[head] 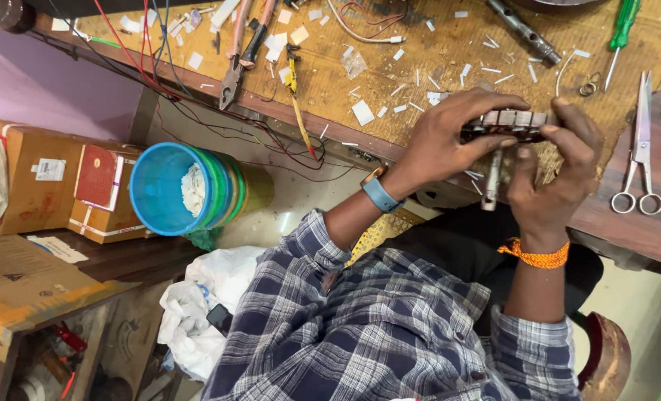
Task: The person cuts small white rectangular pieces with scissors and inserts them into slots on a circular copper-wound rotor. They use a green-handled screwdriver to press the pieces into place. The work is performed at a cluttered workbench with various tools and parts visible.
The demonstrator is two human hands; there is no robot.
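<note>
Both my hands clamped on a motor stator.
My left hand (449,137) and right hand (557,171) grip the stator (505,126) together, above the workbench (434,67) edge, scissors (639,148) just right.

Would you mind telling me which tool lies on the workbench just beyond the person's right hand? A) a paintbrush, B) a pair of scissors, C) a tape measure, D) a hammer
B: a pair of scissors with silver blades and loop handles lies flat on the workbench beside the right hand, which with the left hand grips a dark slotted metal part.
</note>
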